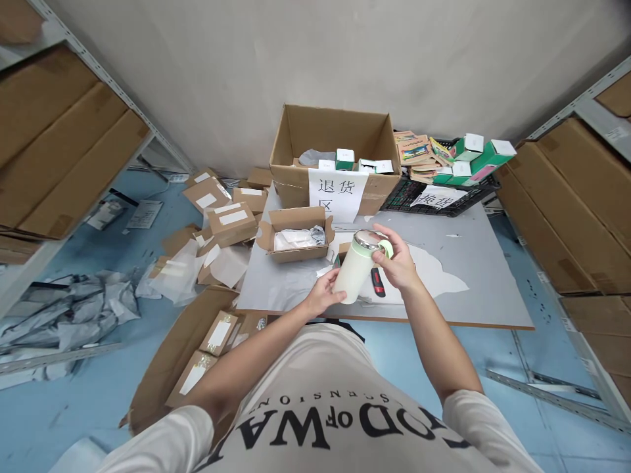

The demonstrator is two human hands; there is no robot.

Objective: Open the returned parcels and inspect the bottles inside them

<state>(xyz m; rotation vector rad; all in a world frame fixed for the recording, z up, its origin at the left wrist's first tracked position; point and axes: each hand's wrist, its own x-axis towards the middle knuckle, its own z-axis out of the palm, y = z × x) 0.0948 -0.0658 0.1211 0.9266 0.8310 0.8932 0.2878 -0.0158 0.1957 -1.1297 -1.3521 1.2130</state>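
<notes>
The pale green tumbler (351, 274) was held up between the person's 2 hands above the near part of the table (493, 305), leaning with its silver lid (369, 239) toward 1 o'clock and its base toward 7. The left hand (325, 293) gripped the lower end from 8 o'clock, its fingers and thumb curled against the body close to the base. The right hand (398, 261) held the top end from 3 o'clock, its thumb at the green loop (387, 247) and a finger reaching to the lid's rim, so the body lay between both sets of fingers. Seen from the tumbler, a red and black cutter (378, 282) lay at 4 o'clock, an open carton (296, 253) stood at 10, a larger carton (290, 179) at 12, and a black crate (407, 202) at 2.
</notes>
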